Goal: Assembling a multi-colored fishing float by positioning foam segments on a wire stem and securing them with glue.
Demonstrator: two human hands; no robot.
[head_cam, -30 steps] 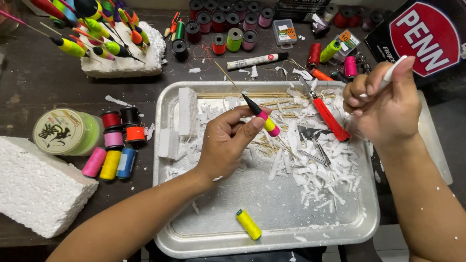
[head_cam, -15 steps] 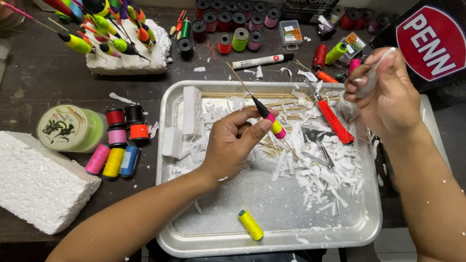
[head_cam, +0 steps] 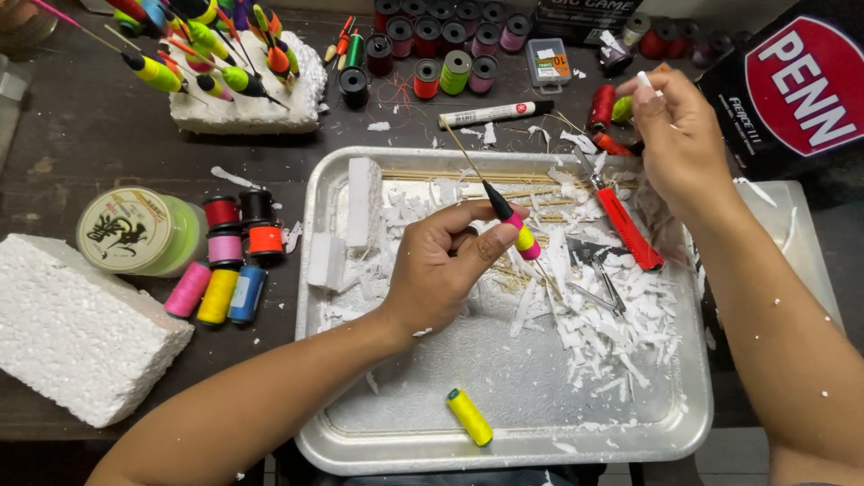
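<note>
The left hand (head_cam: 441,270) pinches a float (head_cam: 511,220) between thumb and fingers, holding it tilted over the tray (head_cam: 504,450) of white shavings. The right hand (head_cam: 679,135) is closed on a small white piece (head_cam: 644,79) above the tray's far right corner, near the red knife (head_cam: 628,227).

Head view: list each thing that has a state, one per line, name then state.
left hand: shut on the fishing float, holding it tilted over the tray.
fishing float: held, thin tip pointing up-left.
right hand: raised over the tray's far right corner, fingers pinching a small white piece.
metal tray: littered with white foam shavings.
yellow spool: lying on its side in the tray.
red cutter: lying flat in the tray.
foam block: lying on the table, untouched.
</note>
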